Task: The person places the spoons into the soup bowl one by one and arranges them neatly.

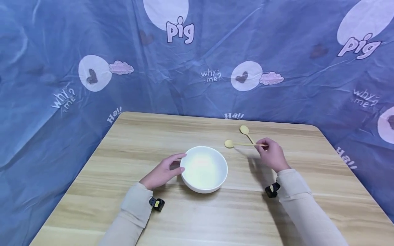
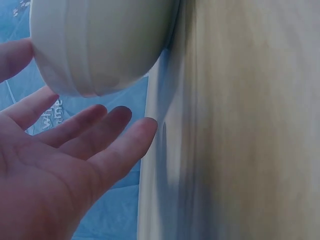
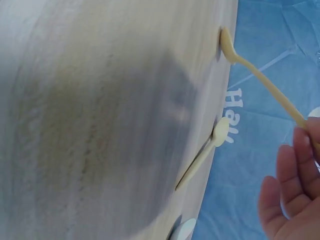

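Observation:
A white bowl [image 1: 204, 169] stands upright on the wooden table. At its left side is my left hand [image 1: 164, 171], thumb and index fingertips right at the rim. In the left wrist view the other fingers [image 2: 131, 147] stretch below the bowl [image 2: 107, 45], apart from it. My right hand [image 1: 271, 153] pinches a yellow spoon [image 1: 229, 144] by its handle end, head pointing left toward the bowl. In the right wrist view this spoon's head [image 3: 227, 46] is close over the tabletop. A second yellow spoon [image 1: 244, 130] lies on the table behind it.
A pale rounded thing [image 3: 184, 229] shows at the bottom edge of the right wrist view, mostly cut off. The wooden table [image 1: 197, 225] ends at a blue printed cloth [image 1: 197, 92] hanging behind and along the sides.

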Available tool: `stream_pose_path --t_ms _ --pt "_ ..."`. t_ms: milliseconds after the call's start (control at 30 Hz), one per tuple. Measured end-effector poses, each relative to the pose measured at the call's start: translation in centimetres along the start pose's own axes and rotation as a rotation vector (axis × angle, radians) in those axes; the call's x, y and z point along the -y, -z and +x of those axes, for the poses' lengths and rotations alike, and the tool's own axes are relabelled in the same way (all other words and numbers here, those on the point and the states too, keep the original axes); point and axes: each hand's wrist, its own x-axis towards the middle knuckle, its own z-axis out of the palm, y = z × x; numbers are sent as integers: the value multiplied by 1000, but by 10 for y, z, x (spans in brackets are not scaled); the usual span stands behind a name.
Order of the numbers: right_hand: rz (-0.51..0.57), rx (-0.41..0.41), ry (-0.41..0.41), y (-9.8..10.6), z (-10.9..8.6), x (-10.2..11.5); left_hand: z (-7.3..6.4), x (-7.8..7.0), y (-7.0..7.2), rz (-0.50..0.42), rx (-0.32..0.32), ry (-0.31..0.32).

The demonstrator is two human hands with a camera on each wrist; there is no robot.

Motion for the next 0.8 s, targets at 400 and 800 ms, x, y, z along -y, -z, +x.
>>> stream_pose_path --t_ms 400,800 --pt "334 -200 -1 5 -2 8 6 4 0 18 17 -13" --pt "958 21 99 11 -10 33 3 4 -1 9 16 -5"
